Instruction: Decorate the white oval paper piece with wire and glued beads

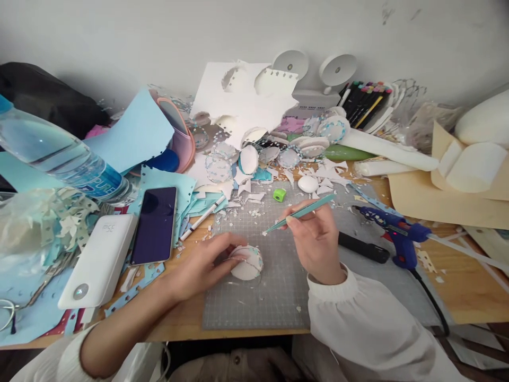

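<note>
White sleeves (358, 307) sit closest, the left hand (212, 260) holds a round white disc (244, 272) on the grey mat (274, 307), and the right hand (316, 239) pinches green tweezers (312, 207), which should move gently.

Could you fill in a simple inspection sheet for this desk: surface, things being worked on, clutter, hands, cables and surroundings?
Surface: grey cutting mat on a wooden table, littered with paper scraps.
Work things: white disc with small bluish bits around its edge; teal tweezers, a tiny white piece at their tip.
Clutter: phone, white power bank, water bottle, small green object.
Hands: left hand at the white disc, grip unclear; right hand holds the teal tweezers.
Cables: black cord runs from the blue glue gun toward the table's front edge.
Surroundings: pale wall behind.
</note>
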### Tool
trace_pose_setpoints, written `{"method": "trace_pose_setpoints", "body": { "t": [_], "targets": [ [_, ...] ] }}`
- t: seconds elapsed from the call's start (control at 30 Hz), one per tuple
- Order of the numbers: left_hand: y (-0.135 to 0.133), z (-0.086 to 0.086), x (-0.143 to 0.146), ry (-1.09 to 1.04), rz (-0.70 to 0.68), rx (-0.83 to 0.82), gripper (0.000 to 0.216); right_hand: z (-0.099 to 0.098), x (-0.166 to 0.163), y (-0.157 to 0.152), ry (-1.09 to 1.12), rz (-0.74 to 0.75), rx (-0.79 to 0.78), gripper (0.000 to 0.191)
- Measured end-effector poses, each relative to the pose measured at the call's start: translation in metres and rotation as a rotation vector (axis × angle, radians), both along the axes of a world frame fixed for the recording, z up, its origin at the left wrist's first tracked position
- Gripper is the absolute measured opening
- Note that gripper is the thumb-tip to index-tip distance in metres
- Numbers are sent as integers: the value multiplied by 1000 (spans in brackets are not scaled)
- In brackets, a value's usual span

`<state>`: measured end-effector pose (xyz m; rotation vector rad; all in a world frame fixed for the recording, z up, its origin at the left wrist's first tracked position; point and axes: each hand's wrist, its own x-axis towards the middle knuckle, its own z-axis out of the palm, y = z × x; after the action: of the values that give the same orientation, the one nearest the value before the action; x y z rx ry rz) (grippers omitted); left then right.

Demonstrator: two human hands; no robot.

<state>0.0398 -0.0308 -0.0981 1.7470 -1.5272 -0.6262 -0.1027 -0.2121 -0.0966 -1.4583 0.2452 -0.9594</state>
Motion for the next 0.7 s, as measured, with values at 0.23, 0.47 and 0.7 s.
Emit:
{"method": "trace_pose_setpoints", "body": {
  "t": [0.23,0.47,0.7],
  "targets": [
    [-4,9,0,24,-69,-114,10,-2,-3,9,38,0,-47,10],
    [-1,9,-5,156,-69,-140,19,-1,-4,15,33,33,-56,12],
    [-3,15,-6,192,-77,-240,15,3,-5,17,26,49,-104,13]
  ]
}}
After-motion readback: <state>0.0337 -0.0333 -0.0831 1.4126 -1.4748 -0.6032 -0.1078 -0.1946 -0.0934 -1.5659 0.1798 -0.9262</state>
